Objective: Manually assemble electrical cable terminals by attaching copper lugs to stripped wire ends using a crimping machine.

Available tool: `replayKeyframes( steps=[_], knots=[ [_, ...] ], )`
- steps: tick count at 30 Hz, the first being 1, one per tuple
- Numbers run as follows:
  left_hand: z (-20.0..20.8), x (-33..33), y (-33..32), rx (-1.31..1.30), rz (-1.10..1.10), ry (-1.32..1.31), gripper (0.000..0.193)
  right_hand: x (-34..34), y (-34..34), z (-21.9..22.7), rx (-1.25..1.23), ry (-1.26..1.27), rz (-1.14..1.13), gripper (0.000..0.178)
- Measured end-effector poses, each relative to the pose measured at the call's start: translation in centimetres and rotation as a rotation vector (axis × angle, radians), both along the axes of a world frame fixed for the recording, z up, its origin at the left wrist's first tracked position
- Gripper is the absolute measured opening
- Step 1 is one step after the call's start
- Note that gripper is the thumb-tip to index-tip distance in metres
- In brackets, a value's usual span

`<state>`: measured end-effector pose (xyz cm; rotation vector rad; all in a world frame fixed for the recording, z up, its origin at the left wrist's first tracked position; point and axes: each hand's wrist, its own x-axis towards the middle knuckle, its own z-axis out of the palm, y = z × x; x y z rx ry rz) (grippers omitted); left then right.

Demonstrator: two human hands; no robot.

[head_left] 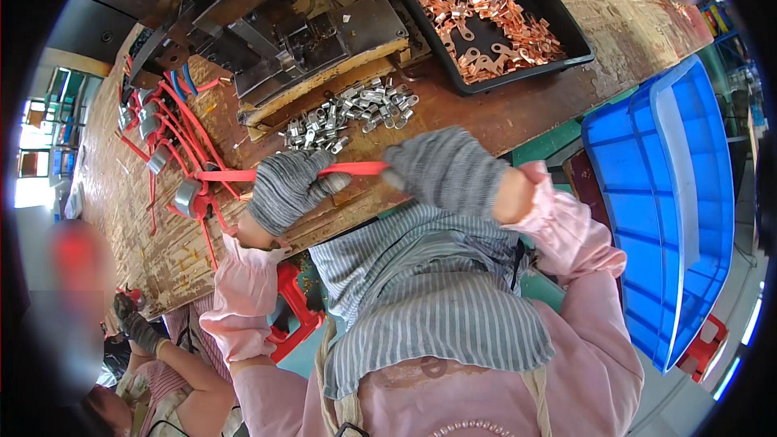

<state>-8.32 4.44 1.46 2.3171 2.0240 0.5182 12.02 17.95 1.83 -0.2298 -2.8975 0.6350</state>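
My left hand [290, 191], in a grey knit glove, is closed around a red flat-looking cable [356, 168] near the table's front edge. The thumb and fingers of my right hand [447, 170], gloved alike, pinch the cable's right end; its tip is hidden. The cable is stretched between both hands and runs on left toward a grey round part [190, 197] with red leads. Just beyond my hands lies a loose pile of silver cable lugs [356, 113].
A dark metal press [316, 48] stands behind the lugs. To its right, a black tray [518, 74] holds copper lugs [510, 28]. Red wires [190, 125] crowd the left. A blue crate [668, 194] stands at the right. Another person's gloved hand [136, 325] shows at lower left.
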Motion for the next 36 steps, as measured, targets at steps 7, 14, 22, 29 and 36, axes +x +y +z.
replayKeyframes(
  steps=[7,14,22,29,36],
  knots=[
    [1.2,-0.1,0.1,0.071,0.015,-0.022,0.029,1.2,-0.2,-2.5,-0.388,0.423,-0.063,0.027],
    [2.3,0.1,0.4,0.068,0.073,-0.002,0.029,1.8,-1.3,-0.5,-1.736,0.143,-0.303,0.037],
    [2.4,5.0,3.4,-0.017,-0.104,-0.091,0.026,1.6,0.2,-0.7,-0.297,0.309,-0.123,0.022],
    [2.4,4.7,4.1,0.169,-0.051,-0.07,0.028,1.3,-1.1,-1.5,-0.883,0.428,-0.404,0.025],
    [3.2,4.6,5.1,0.071,-0.025,-0.081,0.029,0.4,12.2,0.8,0.282,0.311,-0.642,0.028]
  ],
)
